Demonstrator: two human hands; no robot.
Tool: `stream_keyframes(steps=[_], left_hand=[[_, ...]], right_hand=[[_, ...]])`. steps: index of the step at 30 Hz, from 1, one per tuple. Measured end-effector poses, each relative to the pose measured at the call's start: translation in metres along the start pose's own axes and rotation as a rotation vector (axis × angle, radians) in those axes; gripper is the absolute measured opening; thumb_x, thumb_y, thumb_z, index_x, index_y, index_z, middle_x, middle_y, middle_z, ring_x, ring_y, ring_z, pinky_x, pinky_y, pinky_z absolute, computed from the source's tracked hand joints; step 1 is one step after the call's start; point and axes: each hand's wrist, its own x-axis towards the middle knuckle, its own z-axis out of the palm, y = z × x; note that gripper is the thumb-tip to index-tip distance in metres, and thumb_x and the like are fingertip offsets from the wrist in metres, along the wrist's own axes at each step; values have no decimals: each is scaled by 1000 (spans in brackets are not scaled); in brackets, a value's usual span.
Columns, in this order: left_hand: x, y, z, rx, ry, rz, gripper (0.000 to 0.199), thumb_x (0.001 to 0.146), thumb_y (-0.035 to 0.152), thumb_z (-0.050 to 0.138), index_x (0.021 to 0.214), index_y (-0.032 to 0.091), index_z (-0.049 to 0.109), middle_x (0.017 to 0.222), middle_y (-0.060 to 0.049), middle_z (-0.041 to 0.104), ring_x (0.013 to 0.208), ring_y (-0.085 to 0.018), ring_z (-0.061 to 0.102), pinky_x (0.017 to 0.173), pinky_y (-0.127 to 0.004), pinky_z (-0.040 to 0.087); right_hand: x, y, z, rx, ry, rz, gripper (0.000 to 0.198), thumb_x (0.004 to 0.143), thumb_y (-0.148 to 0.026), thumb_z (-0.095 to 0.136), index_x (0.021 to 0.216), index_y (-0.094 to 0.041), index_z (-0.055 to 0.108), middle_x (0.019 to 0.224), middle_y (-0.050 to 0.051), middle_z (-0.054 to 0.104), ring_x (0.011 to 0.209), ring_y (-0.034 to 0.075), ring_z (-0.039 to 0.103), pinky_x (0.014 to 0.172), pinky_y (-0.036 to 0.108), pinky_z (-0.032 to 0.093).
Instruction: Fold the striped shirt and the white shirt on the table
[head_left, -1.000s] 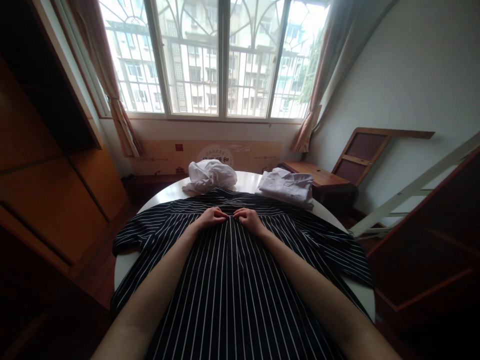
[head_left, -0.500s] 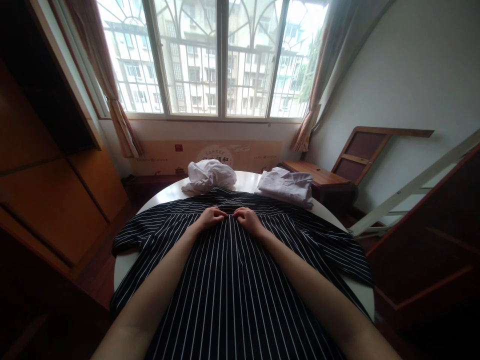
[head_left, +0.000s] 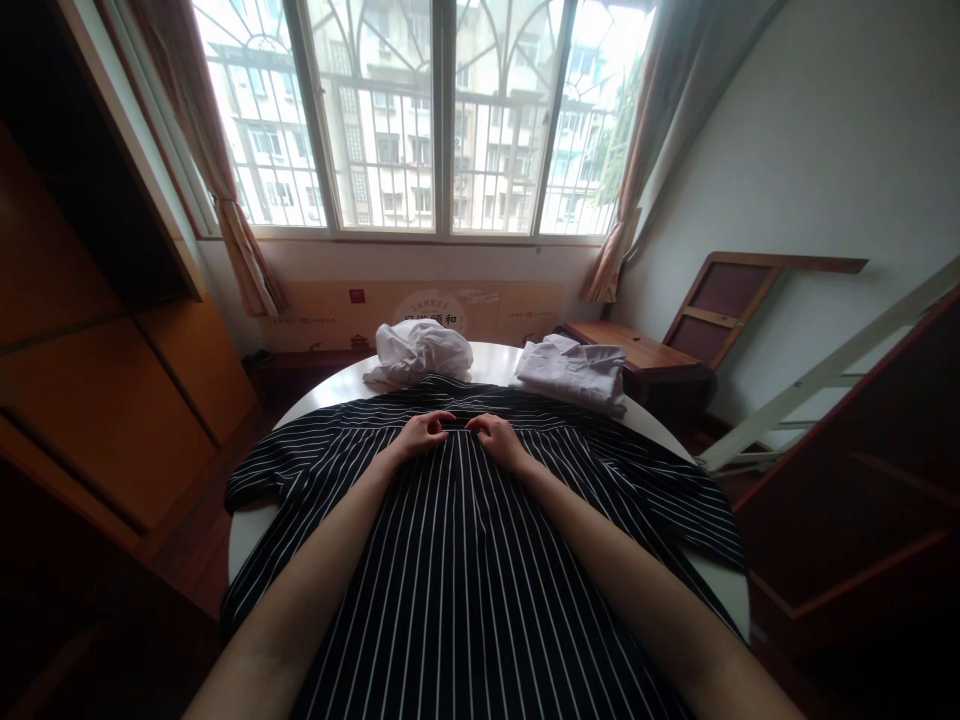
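A black shirt (head_left: 465, 560) with white pinstripes lies spread, back side up, over a round white table, its collar end away from me and its sleeves out to both sides. Both my hands rest close together on the seam below its collar. My left hand (head_left: 421, 436) has its index finger stretched towards the middle, with the thumb apart from it. Just across from it, my right hand (head_left: 495, 440) has curled fingers with their tips on the shirt, at the top of the centre pleat. Any fold of cloth between those fingertips is too small to see clearly.
On the table's (head_left: 337, 383) far side sit a crumpled white garment (head_left: 421, 352) and a folded white shirt (head_left: 571, 370). A wooden side table (head_left: 622, 345) stands beyond at right, near a pale ladder-like frame (head_left: 802, 390). Orange cabinets (head_left: 112, 420) line the left.
The fingers of my left hand have lifted and spread slightly, the index finger rising away from the thumb. My right hand has shifted only a little. The shirt lies as before.
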Motion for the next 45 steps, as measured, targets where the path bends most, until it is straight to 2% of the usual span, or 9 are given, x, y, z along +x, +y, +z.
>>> stream_keyframes(steps=[14,18,21,24,30,35,37,41,45], left_hand=[[1,-3,0,17,-33,31,27,72,21,50,86,19,73,80,-2,64,74,-14,57,75,-24,42],[2,-3,2,40,4,42,24,72,20,51,86,17,71,82,-2,66,72,-13,58,71,-23,43],[2,-3,5,102,66,31,21,72,18,50,81,17,69,78,-1,67,70,-13,58,69,-22,43],[1,-3,6,146,124,-4,17,72,17,50,76,18,67,73,-1,66,69,-13,58,68,-23,42],[-1,-3,0,253,375,-206,18,77,18,45,82,18,62,85,-6,65,81,-18,58,73,-28,42],[-6,-13,-18,319,670,-525,29,81,16,34,103,13,53,101,-14,60,98,-24,54,83,-36,40],[-10,-20,-26,335,723,-651,29,80,19,36,102,12,54,104,-17,58,102,-28,52,85,-42,39],[-11,-35,-36,330,637,-741,21,76,27,45,79,13,62,101,-20,60,102,-36,51,83,-51,38],[-12,-48,-49,310,487,-638,21,73,29,48,72,15,64,103,-17,62,102,-34,52,84,-47,40]], right_hand=[[-2,0,0,-31,0,-64,27,72,-1,48,73,-19,68,91,4,65,90,17,57,87,33,44],[-5,-5,2,-135,25,-178,26,79,-12,50,100,-17,64,114,8,59,111,20,48,97,36,38],[-6,-7,7,-209,-87,-196,36,83,-27,52,117,-14,56,128,11,51,122,23,40,102,40,32],[-6,-7,11,-261,-186,-141,39,85,-33,48,118,-14,56,128,12,51,124,25,39,103,41,31],[-5,-7,9,-273,-202,-126,39,85,-32,48,119,-15,56,130,10,51,124,24,39,103,39,31],[-6,-8,8,-276,-198,-134,39,85,-32,47,119,-15,56,129,9,52,124,23,40,104,38,31],[-6,-8,8,-271,-190,-137,38,85,-33,47,118,-16,57,128,9,52,123,23,40,103,38,31],[-7,-8,8,-259,-181,-139,37,85,-32,47,117,-16,57,127,9,53,123,23,41,104,38,31],[-8,-10,6,-250,-187,-147,37,84,-30,49,116,-14,58,127,11,53,122,22,42,104,38,31]])
